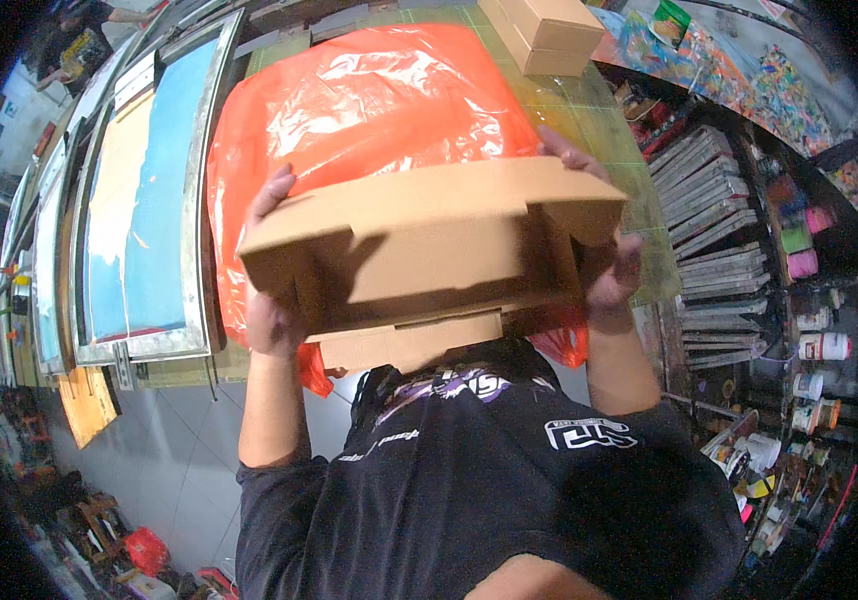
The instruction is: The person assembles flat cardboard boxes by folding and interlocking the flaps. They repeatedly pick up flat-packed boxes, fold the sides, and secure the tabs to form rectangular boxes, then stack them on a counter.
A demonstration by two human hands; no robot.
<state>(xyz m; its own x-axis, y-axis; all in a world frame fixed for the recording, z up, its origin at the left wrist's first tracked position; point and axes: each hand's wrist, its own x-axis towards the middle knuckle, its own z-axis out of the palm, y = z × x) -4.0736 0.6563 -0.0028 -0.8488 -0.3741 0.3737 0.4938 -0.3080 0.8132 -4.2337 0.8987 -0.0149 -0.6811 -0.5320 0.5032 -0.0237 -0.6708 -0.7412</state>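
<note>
A brown cardboard box [439, 262], partly folded and with its hollow side toward me, is held up in front of my chest. My left hand [274, 322] grips its left end, with fingertips showing over the upper edge. At the right end my right hand [617, 275] grips it the same way; some of its fingers show beyond the far edge. A flap [414, 338] hangs out along the near side. Behind and beneath the box lies a large, shiny orange-red plastic bag [379, 95] on the table; what it holds is hidden.
Closed cardboard boxes [547, 38] sit at the table's far right. To the left lies a metal-framed screen [164, 200] with a blue surface. Stacked frames [714, 220] fill a rack on the right, beside shelves with tubs [824, 347]. A red bundle [147, 550] is at lower left.
</note>
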